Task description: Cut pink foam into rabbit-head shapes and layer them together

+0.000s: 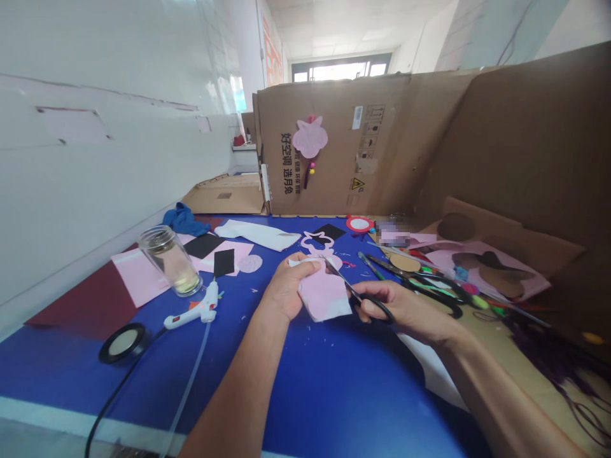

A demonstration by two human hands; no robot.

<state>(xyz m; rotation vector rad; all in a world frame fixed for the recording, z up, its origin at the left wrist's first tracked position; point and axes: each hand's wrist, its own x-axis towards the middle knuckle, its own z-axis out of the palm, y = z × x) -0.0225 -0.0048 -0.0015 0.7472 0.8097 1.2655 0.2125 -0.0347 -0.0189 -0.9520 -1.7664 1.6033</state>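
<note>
My left hand (290, 287) grips a piece of pink felt (324, 298) by its upper edge, with the thumb on top. My right hand (398, 308) is shut on black-handled scissors (356, 294), and their blades reach into the felt's upper right edge. A pink cut-out outline (319, 242) lies on the blue table covering (324, 407) just beyond the hands. Both hands are above that covering, and the felt's underside is hidden.
A hot glue gun (193, 310) and its cord lie left of my hands, near a glass jar (170, 261) and a black tape roll (123, 342). Pink and black sheets lie further left. Tools and pink templates (487, 270) crowd the right. A cardboard wall (334, 146) stands behind.
</note>
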